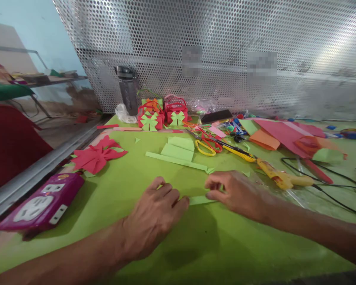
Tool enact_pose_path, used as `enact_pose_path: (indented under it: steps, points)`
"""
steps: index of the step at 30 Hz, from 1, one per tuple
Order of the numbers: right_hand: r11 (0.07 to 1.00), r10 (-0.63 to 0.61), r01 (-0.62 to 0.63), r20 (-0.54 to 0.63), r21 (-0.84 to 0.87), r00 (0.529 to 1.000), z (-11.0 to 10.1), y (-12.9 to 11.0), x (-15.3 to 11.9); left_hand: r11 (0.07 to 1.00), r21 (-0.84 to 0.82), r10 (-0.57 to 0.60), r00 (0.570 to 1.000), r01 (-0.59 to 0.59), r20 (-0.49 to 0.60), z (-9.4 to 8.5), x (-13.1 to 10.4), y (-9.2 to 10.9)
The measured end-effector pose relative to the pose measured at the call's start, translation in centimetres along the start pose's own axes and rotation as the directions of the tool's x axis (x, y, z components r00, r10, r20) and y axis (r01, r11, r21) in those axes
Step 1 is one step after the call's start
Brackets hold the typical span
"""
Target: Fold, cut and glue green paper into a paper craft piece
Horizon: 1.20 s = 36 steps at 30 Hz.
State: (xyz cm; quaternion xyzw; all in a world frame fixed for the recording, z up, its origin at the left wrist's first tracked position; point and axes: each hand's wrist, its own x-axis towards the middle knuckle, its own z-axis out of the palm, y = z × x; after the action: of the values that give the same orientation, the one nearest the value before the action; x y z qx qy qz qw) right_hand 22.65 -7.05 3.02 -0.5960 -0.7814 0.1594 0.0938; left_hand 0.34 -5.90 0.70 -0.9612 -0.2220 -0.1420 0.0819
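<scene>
Low over the green tabletop, a narrow light-green paper strip (201, 200) stretches between my hands. My left hand (160, 209) is closed at the strip's left end, thumb and fingers pinched on it. At the other end my right hand (230, 192) has its thumb and index finger curled onto the paper. Just beyond them lies a longer light-green paper strip (176, 161), with a creased light-green paper sheet (178, 148) touching its far side. Parts of the held strip are hidden under my fingers.
A purple power strip (44, 204) and a red paper flower (97, 155) lie left. Scissors (206, 146), a yellow glue gun (277, 174) with its black cable, and coloured paper (284, 136) spread right. Small red paper baskets (175, 111) and a dark bottle (128, 91) stand behind.
</scene>
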Motion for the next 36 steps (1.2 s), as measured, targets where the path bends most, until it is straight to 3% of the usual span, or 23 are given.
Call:
enact_pose_path:
  steps: [3, 5, 8, 12, 15, 20, 27, 32, 36]
  points:
    - [0.962, -0.264, 0.258, -0.070, -0.087, 0.962, 2.2, -1.5, 0.6, 1.000, 0.009, -0.008, 0.996, 0.009, -0.092, 0.2, 0.1, -0.2]
    - [0.916, -0.382, 0.364, -0.093, -0.169, 0.919, 3.4, -1.5, 0.8, 1.000, -0.002, 0.002, 0.993, -0.002, -0.119, 0.4, 0.2, -0.3]
    - [0.867, -0.479, 0.443, -0.133, -0.230, 0.868, 4.5, -1.1, 0.8, 1.000, -0.025, 0.004, 0.990, -0.008, -0.140, 0.6, 0.2, -0.4]
    - [0.821, -0.560, 0.507, -0.195, -0.264, 0.805, 4.4, -0.8, 0.0, 0.999, -0.046, -0.032, 0.991, 0.026, -0.131, 0.5, -0.4, -0.3]
    - [0.776, -0.609, 0.548, -0.148, -0.311, 0.779, 3.9, -0.8, -0.5, 0.992, -0.090, -0.101, 0.990, 0.092, -0.098, 0.3, -1.3, -0.3]
    - [0.785, -0.604, 0.558, -0.130, -0.271, 0.786, 4.5, -0.4, -0.4, 0.960, -0.147, -0.246, 0.968, 0.236, -0.054, 0.3, -2.7, -0.6]
    - [0.821, -0.564, 0.533, -0.146, -0.203, 0.813, 5.3, -0.1, -0.2, 0.894, -0.260, -0.371, 0.928, 0.364, 0.024, 0.2, -3.0, -1.4]
    - [0.880, -0.474, 0.465, -0.222, -0.096, 0.852, 5.4, -0.3, 0.3, 0.781, -0.348, -0.520, 0.849, 0.518, 0.096, 0.1, -3.0, -1.8]
    - [0.920, -0.391, 0.389, -0.160, -0.042, 0.907, 4.9, -0.8, 0.7, 0.708, -0.383, -0.585, 0.797, 0.593, 0.152, -0.2, -3.2, -1.9]
